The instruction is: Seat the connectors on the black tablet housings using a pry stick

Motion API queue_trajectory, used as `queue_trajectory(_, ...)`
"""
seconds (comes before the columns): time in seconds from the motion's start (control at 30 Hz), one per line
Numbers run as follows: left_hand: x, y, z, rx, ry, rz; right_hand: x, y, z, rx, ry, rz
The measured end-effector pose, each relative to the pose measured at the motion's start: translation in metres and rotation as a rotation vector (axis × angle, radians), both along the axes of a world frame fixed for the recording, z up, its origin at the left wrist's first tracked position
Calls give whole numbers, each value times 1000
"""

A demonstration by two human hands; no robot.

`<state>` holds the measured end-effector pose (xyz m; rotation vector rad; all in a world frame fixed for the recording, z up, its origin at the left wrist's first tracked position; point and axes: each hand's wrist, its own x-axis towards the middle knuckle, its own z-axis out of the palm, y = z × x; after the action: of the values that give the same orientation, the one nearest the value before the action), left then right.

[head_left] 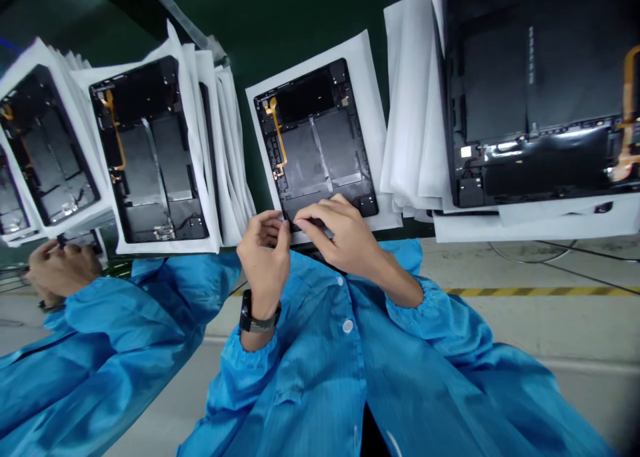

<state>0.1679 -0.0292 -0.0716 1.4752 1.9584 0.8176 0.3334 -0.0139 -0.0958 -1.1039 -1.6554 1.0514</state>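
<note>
Bench [290,17], dark green, spreads beyond the worker's fingertips. Right of the fingers, a tall pile topped by a large-looking device panel [495,90]; left of them, a sheeted stack with a second panel [135,177] facing up. Directly ahead of the fingers, a white sheet [361,64], and on it the central panel [340,144], innards exposed, its near edge under both hands. Farther left, past the worker's left fingers, a co-worker's hand [65,270] at another spot. Right hand [347,234] reaches over the near edge, thumb and forefinger drawn close together; left hand [265,254] beside it, fingers curled, thumb tip near the panel's near-left corner. Whether either pinch grasps anything small: cannot tell. Smallest noted: orange ribbon [281,137], beyond the left fingertips, along the panel's left side. Step in hand, by judgement: fine fingertip work at that near-left edge. Next move seems to call for a light, precise touch there, panel kept steady, ribbon left undisturbed.
</note>
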Motion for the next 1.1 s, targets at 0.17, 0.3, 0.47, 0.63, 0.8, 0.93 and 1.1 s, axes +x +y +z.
queue_trajectory(0.17, -7, 5, 3, -73, -144, 21, -6, 8, 2, -25, -51, 71)
queue_trajectory(0.3, -11, 7, 4, -112, -188, 10, -9, 10, 0, -29, -104, 76)
queue_trajectory(0.47, -13, 9, 5, -135, -205, -3, -10, 10, -1, -37, -123, 72)
queue_trajectory(0.63, -14, 10, 7, -160, -245, -10, -9, 11, 2, -48, -98, 69)
queue_trajectory(0.8, -15, 11, 9, -166, -245, -16, -7, 10, 2, -47, -65, 64)
queue_trajectory(0.93, -13, 17, 16, -200, -170, -50, -6, 10, 1, -65, -27, 59)
queue_trajectory(1.1, -6, 22, 23, -197, 12, -118, -4, 10, 0, -82, 19, 60)
